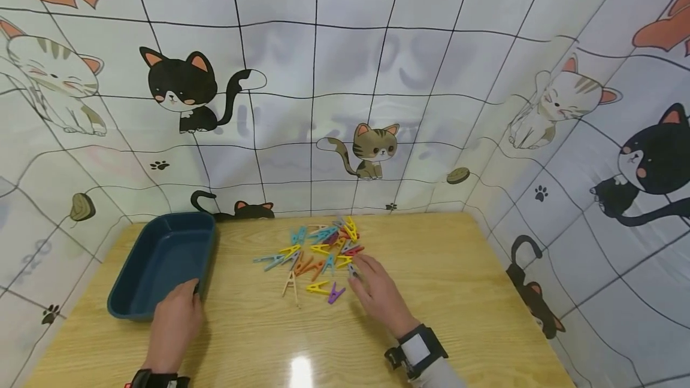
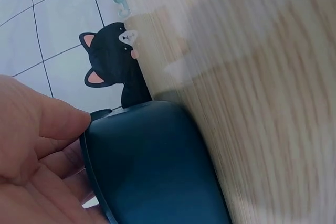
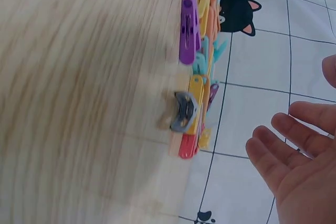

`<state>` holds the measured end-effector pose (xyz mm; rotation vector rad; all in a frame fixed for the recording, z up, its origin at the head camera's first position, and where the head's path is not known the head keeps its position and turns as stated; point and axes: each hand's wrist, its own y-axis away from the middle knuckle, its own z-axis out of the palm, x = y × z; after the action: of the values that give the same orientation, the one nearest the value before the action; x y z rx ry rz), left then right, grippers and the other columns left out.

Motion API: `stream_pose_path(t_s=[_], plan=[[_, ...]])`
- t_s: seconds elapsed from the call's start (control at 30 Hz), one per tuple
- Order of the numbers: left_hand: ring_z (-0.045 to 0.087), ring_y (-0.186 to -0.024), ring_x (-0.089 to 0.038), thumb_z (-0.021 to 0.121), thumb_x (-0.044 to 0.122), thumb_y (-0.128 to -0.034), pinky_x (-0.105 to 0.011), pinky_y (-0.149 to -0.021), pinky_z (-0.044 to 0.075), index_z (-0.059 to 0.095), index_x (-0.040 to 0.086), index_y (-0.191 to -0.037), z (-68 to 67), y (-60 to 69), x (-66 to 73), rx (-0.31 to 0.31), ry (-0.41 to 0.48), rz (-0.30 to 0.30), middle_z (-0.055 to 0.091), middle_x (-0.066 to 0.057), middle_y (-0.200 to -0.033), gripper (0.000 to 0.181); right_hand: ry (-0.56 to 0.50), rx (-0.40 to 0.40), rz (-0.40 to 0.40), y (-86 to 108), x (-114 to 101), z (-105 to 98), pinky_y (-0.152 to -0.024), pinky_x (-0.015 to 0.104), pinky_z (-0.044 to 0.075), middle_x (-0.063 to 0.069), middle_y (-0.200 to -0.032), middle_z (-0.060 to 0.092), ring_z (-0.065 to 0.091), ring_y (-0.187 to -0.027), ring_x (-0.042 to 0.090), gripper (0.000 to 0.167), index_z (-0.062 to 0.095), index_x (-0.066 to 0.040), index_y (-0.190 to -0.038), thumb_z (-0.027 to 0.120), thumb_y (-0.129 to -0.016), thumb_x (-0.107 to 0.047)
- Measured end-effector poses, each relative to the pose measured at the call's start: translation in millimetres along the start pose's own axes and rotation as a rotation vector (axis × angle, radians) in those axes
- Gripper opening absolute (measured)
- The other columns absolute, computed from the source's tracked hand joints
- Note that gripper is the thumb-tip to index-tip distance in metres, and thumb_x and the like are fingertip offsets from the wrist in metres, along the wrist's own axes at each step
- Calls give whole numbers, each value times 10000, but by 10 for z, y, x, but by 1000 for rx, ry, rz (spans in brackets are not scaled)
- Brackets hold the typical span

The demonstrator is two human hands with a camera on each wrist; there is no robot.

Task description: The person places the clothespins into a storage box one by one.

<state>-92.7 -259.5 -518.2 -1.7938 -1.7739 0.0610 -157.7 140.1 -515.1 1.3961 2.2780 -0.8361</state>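
On the left of the table stands a dark blue plastic bin (image 1: 167, 262), its inside bare. My left hand (image 1: 178, 319) holds the bin's near right corner; in the left wrist view the thumb (image 2: 65, 119) lies at the rim and the other fingers are behind the wall. Mid-table lies a loose pile of clothespins in blue, yellow, orange, red, grey and wood colour. A purple clothespin (image 1: 336, 293) and a yellow clothespin (image 1: 318, 287) lie at its near edge. My right hand (image 1: 380, 295) hovers at the pile's right side by a grey clothespin (image 3: 185, 111), fingers spread and holding nothing.
The light wooden table (image 1: 458, 292) ends at a back wall covered with a cat-print sheet (image 1: 280, 118). The same sheet hangs along both sides. A wooden clothespin (image 1: 291, 283) lies at the pile's near left.
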Motion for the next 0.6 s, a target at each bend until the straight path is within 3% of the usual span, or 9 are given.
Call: stream_pose_path(t_s=[0.33, 0.6], plan=[[650, -902, -551, 638, -153, -859, -634, -753, 517, 611, -209, -1145, 37, -2, 179, -54, 13, -33, 651, -393, -1030, 292, -89, 22, -37, -45, -65, 156, -1059, 511, 469, 163, -1409, 587, 567, -1319, 344, 424, 597, 8, -1394, 626, -1028, -204], [658, -922, -550, 643, -158, -855, -632, -769, 525, 616, -206, -1143, 58, 6, 305, -46, 36, -26, 658, -388, -1054, 294, -121, 3, -68, -78, -102, 264, -1045, 507, 482, 179, -1400, 598, 585, -1299, 346, 409, 591, 14, -1398, 609, -1036, -177]])
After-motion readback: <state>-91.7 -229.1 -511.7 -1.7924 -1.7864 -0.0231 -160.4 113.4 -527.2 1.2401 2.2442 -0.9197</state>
